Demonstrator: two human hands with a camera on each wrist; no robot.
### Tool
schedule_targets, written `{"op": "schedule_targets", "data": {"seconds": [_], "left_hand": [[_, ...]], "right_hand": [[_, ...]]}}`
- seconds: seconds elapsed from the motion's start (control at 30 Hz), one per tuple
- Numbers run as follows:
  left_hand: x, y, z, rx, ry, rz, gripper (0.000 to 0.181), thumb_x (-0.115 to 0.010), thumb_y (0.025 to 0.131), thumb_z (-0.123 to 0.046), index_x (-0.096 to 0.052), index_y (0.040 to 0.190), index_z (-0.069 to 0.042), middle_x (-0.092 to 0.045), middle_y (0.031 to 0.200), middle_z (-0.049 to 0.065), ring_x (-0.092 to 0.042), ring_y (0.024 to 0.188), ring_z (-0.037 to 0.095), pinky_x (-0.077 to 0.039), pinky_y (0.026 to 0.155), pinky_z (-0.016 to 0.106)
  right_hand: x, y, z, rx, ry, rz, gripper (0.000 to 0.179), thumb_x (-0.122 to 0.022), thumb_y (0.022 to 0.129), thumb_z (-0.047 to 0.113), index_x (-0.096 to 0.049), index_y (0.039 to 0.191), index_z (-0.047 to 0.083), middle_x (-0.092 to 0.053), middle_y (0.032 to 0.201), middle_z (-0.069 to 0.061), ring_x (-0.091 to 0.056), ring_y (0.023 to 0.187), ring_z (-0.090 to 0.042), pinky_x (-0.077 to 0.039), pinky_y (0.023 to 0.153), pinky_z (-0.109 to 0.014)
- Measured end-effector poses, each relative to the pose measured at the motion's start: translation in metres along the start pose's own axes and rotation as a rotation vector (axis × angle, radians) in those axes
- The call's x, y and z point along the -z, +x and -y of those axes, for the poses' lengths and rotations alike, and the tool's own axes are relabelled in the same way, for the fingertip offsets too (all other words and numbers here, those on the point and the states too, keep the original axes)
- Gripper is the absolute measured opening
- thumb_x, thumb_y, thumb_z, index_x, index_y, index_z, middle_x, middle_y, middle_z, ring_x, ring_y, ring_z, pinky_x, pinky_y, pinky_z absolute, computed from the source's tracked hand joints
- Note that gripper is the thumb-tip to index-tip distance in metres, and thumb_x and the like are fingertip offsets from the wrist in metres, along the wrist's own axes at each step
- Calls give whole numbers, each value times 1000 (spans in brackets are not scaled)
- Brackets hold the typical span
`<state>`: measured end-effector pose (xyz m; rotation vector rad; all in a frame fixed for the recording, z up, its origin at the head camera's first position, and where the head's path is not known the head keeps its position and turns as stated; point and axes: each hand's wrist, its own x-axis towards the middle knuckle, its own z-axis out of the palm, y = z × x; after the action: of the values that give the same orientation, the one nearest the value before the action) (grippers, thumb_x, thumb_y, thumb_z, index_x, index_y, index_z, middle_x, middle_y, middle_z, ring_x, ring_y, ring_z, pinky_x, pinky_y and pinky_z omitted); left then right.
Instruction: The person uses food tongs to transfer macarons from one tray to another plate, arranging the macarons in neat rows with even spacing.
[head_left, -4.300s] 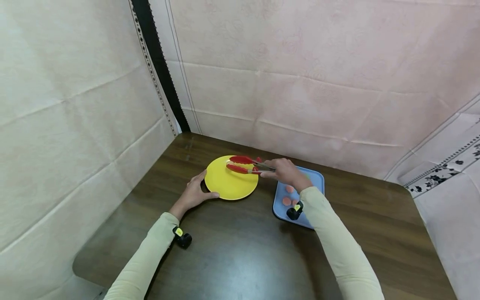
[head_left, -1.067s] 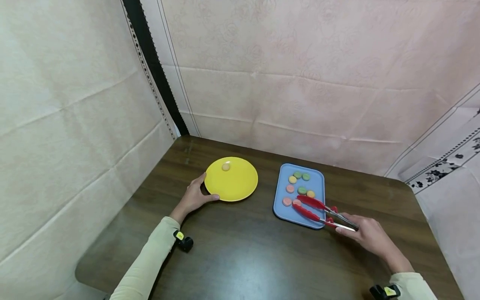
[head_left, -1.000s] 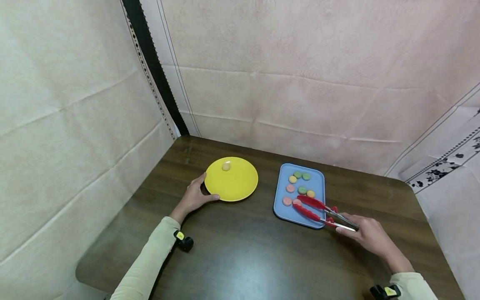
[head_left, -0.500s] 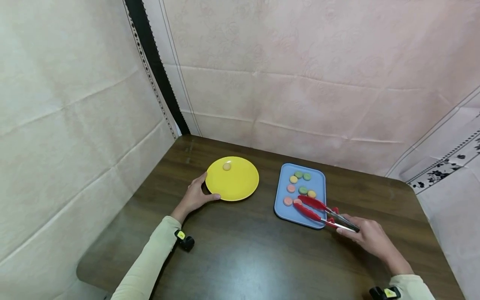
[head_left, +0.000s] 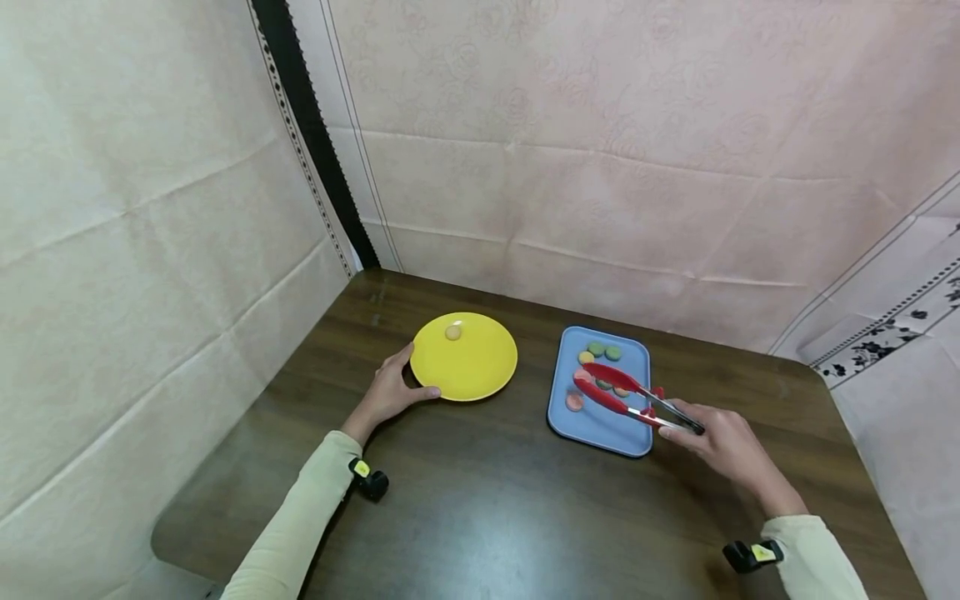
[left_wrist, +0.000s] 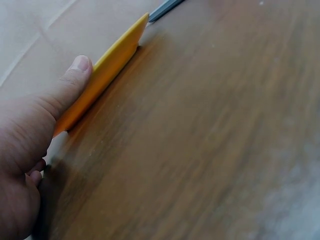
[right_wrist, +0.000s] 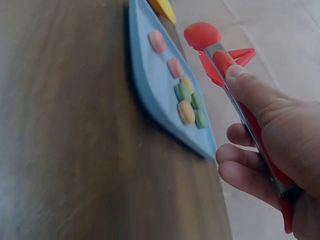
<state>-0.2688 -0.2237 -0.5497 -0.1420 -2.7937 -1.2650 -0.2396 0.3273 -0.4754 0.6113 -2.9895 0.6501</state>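
Observation:
My right hand [head_left: 723, 442] grips red-tipped metal tongs [right_wrist: 235, 85], thumb along one arm. The tongs stand raised over a blue tray [head_left: 592, 437] holding several small pink, green and yellow macarons. In the head view a pink macaron [head_left: 582, 376] shows between the tongs' tips; in the right wrist view the tips hide what is between them. On the left, my left hand [head_left: 390, 392] holds the rim of a yellow plate [head_left: 465, 367], fingers at its left side and thumb at the near edge. A pale yellow macaron [head_left: 453, 332] lies on the plate.
Plate and tray rest apart on a dark wooden table [head_left: 450, 492], the tray to the right. Light patterned cloth [head_left: 570, 167] hangs behind the table and along its left side.
The tongs, first over the plate, came to the tray's near-right part, then rose and shifted up-left. One pink macaron has left its place on the tray. The left hand stays on the plate.

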Motion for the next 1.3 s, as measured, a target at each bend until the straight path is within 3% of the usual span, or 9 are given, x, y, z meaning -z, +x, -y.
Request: {"op": "schedule_targets", "data": {"seconds": [0.17,0.47,0.67,0.8,1.0,1.17,1.3], "left_hand": [[0,1,2,-3,7,1,116,-76,67,-64,-18,154,-12,-23,157,5,-20,142,32,-17,112,56],[-1,-2,2,7,3,-2,117,-76,66,-64,-19,154,-11,-24,157,5,-21,142,31,-17,112,56],[-2,0,0,-1,18,-4,118,-76,66,-64,-19,154,-11,-25,156,7,-22,141,33,-18,111,57],[-1,1,-1,4,14,-8,117,-78,66,-62,-19,154,-11,-26,156,8,-22,141,33,-17,111,58],[0,2,-1,8,9,-8,117,-78,66,-62,-20,154,-11,-26,156,8,-21,141,33,-16,111,58],[1,1,-1,10,17,-3,118,-76,66,-64,-19,154,-11,-25,156,7,-21,142,32,-15,111,58],[0,1,-1,6,17,-3,118,-76,66,-64,-19,153,-10,-25,156,8,-21,142,32,-16,112,57]], "right_hand": [[1,20,11,69,3,-28,67,-73,82,46,-60,129,1,-68,111,-17,-55,76,-18,-43,56,-25],[4,51,29,107,13,2,74,-66,80,59,-61,129,5,-69,110,-14,-55,77,-17,-45,60,-26],[5,71,37,115,-14,15,66,-72,81,50,-60,130,7,-71,87,-1,-53,71,-17,-44,56,-26],[6,87,44,139,-38,25,71,-69,81,55,-59,132,8,-69,81,1,-53,73,-17,-43,55,-27],[5,108,62,193,-53,37,73,-62,82,62,-58,133,10,-48,51,5,-41,52,-14,-36,49,-28],[-5,126,73,244,-21,28,66,-67,83,53,-59,132,8,-38,44,7,-26,41,-11,-30,45,-27],[-15,139,80,282,-11,20,60,-68,85,47,-60,132,10,-36,42,6,-22,41,-9,-27,45,-28]]}}
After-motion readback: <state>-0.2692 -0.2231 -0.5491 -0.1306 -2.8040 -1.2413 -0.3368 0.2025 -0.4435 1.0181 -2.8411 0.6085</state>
